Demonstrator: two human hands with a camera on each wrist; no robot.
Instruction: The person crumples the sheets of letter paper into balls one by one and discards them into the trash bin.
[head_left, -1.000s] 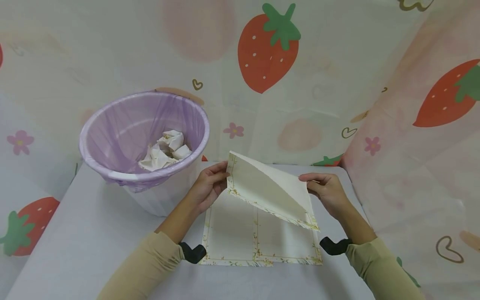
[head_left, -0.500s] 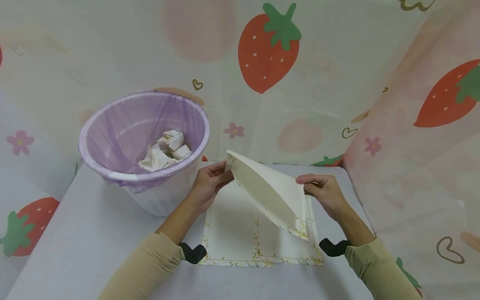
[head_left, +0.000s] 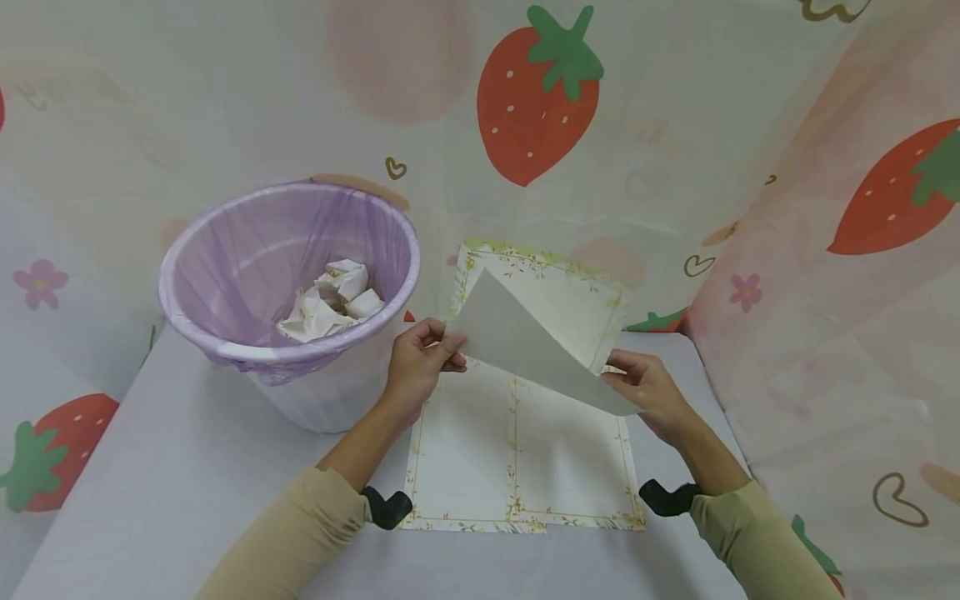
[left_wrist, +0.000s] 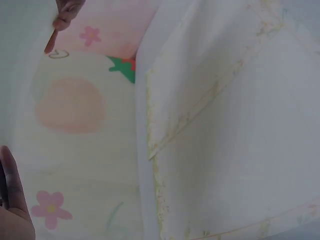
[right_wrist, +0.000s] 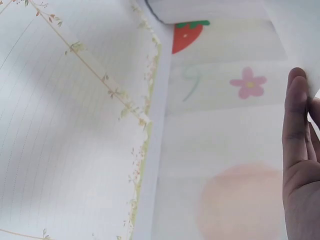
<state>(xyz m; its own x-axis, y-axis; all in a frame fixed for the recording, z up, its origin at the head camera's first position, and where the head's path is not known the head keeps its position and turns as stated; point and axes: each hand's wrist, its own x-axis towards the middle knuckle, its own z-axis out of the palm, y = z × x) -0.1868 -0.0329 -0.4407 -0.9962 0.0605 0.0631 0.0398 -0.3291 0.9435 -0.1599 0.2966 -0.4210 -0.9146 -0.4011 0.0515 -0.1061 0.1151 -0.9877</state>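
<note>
Left hand (head_left: 416,367) and right hand (head_left: 651,390) each pinch one side of a bent floral-bordered sheet (head_left: 532,340) above the flat sheets (head_left: 465,458), right of the purple-lined bin (head_left: 315,398). I judge this a turning-over step; next calls for an even grip.

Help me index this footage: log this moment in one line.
left hand: holds sheet; right hand: holds sheet; sheet: bent, raised above flat papers; bin: left of papers, crumpled paper inside

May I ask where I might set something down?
Widest: bare table in front of the bin, left of the left sleeve; smaller: in front of the flat sheets. Crowded: over them, where left hand and right hand hold a sheet.
</note>
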